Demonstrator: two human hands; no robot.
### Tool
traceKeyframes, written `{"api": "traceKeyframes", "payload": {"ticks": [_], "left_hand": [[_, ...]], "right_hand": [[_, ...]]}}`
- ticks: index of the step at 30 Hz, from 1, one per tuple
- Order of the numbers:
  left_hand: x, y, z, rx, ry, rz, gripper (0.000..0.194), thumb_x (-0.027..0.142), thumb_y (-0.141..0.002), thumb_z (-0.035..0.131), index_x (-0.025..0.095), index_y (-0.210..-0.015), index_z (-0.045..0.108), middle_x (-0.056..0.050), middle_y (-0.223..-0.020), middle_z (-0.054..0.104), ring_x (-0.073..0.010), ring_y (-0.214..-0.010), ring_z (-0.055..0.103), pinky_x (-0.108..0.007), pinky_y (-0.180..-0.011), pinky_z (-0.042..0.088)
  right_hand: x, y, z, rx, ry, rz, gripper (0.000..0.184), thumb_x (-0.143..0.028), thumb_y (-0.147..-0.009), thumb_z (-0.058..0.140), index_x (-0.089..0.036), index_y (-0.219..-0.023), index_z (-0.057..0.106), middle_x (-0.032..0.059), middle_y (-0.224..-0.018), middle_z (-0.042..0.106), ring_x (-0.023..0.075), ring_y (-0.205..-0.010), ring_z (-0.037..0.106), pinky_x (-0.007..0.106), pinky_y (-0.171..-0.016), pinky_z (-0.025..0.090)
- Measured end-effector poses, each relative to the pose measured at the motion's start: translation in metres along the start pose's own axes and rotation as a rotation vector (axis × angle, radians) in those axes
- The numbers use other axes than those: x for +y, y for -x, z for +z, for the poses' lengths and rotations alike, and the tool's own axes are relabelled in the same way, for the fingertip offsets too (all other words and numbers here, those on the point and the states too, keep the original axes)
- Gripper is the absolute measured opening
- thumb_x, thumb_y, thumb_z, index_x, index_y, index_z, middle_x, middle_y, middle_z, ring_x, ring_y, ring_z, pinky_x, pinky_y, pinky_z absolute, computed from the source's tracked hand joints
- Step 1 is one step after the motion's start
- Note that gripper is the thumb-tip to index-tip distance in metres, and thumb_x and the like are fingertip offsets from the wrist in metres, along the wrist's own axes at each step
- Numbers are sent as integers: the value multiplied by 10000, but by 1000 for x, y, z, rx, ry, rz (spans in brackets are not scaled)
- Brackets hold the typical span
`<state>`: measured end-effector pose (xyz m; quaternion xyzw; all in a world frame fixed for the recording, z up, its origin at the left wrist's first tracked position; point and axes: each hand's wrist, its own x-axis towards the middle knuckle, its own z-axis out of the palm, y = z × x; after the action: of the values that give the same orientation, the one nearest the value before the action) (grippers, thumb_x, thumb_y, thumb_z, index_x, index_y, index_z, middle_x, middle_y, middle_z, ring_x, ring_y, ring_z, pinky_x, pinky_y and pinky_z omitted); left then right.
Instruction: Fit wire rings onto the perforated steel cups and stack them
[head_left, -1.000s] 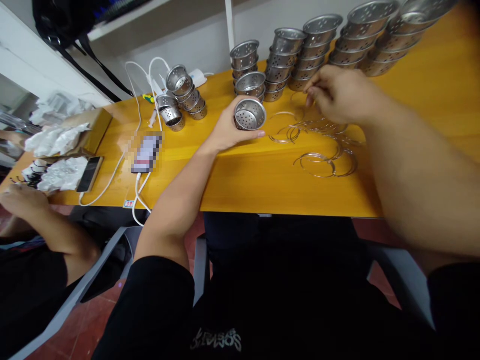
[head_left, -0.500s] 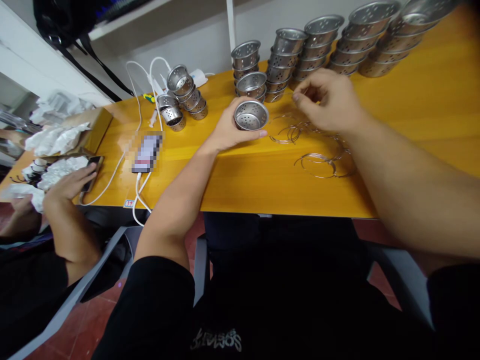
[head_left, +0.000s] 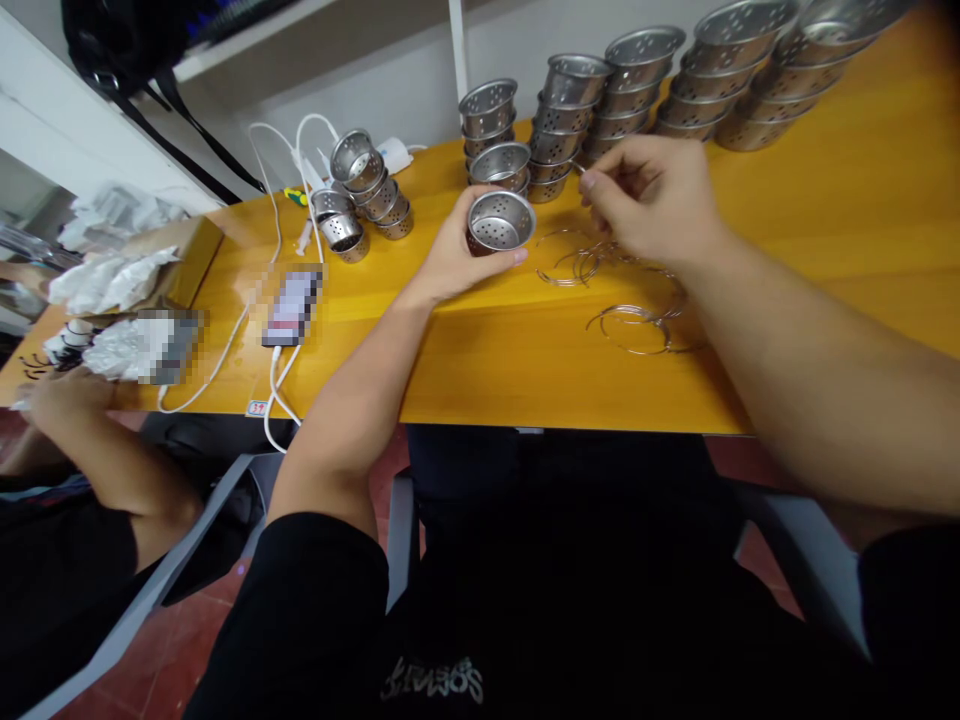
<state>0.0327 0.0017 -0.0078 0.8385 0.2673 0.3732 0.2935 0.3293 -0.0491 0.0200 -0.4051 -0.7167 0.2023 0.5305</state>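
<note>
My left hand is closed around a perforated metal cup, its open mouth turned up toward me. To the right, my right hand pinches a thin metal wire; only a short end pokes out past the fingertips, and the rest is hidden by the hand. Beneath that hand, several curved wire pieces lie loose on the yellow table. Just behind the held cup stands a stack of similar perforated cups.
Tall stacks of perforated cups line the table's back right, with smaller stacks at the left. A phone on a white cable lies left of my arm. At the far left a co-worker's hand is beside plastic bags.
My right hand has moved left toward the cup, with the wire in its fingers. The cup in my left hand has tilted slightly. The co-worker's hand reached to a phone and drew back.
</note>
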Motion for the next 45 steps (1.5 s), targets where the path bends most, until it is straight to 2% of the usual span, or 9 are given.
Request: {"api": "traceKeyframes", "payload": {"ticks": [3, 7, 12, 16, 20, 26, 32, 39, 45], "left_hand": [[-7, -1, 2, 2, 7, 23, 1194, 1036, -831, 766, 247, -1649, 399, -139, -1520, 649, -314, -1424, 721, -582, -1304, 540], [-10, 1, 3, -41, 10, 24, 1179, 1018, -901, 705, 259, -1719, 325, -143, -1537, 633, -315, -1441, 715, -605, -1322, 521], [-9, 1, 9, -79, 9, 67, 1165, 990, -940, 690, 261, -1756, 292, -152, -1572, 623, -330, -1466, 712, -625, -1332, 514], [-9, -1, 16, -68, -7, 110, 1123, 977, -962, 676, 269, -1752, 310, -134, -1573, 614, -330, -1477, 711, -621, -1329, 527], [-7, -1, 19, -75, -62, 112, 1111, 974, -988, 638, 277, -1768, 261, -133, -1576, 598, -330, -1485, 697, -618, -1337, 514], [1, 1, 23, -115, -94, 118, 1082, 952, -1051, 539, 286, -1796, 124, -144, -1617, 542, -316, -1528, 645, -590, -1374, 451], [9, 1, 29, -102, -129, 65, 1209, 991, -936, 691, 232, -1747, 216, -186, -1654, 537, -371, -1589, 605, -584, -1403, 443], [22, 0, 33, -51, -69, -2, 1071, 892, -900, 844, 220, -1633, 448, -176, -1562, 665, -339, -1444, 709, -530, -1325, 542], [21, 0, 33, -89, -82, 17, 1105, 942, -898, 802, 227, -1657, 437, -177, -1641, 640, -360, -1533, 671, -549, -1357, 497]], "right_hand": [[4, -2, 2, 10, -20, 6, 794, -965, -968, 778, -174, -1032, 802, 81, -712, 697, 150, -525, 642, 306, -497, 482], [6, -3, 5, -6, -93, 11, 801, -935, -952, 835, -180, -1217, 806, 79, -780, 729, 144, -527, 637, 321, -521, 512], [-11, 0, 9, -8, -30, -61, 674, -864, -999, 860, -192, -1045, 828, 34, -729, 642, 108, -567, 507, 312, -561, 435], [-24, 6, 15, -60, 50, -108, 435, -651, -1114, 844, -224, -1188, 887, 36, -787, 653, 143, -610, 486, 349, -623, 464], [-30, 9, 19, -54, 140, -60, 242, -463, -1128, 817, -238, -1183, 884, 41, -821, 703, 183, -662, 558, 363, -682, 528], [-38, 11, 24, -36, 194, 11, 258, -548, -1118, 803, -296, -1137, 853, 44, -830, 730, 242, -703, 640, 453, -756, 625], [-47, 14, 33, -29, 184, 75, 192, -514, -1118, 777, -340, -1187, 817, 37, -820, 714, 283, -741, 681, 504, -762, 625], [-51, 13, 39, -22, 16, 108, 241, -580, -1038, 840, -343, -1029, 799, 41, -771, 703, 281, -673, 609, 524, -672, 614], [-57, 15, 38, -42, -30, 140, 217, -627, -1021, 820, -411, -1047, 818, 41, -792, 739, 357, -814, 712, 580, -703, 662]]}}
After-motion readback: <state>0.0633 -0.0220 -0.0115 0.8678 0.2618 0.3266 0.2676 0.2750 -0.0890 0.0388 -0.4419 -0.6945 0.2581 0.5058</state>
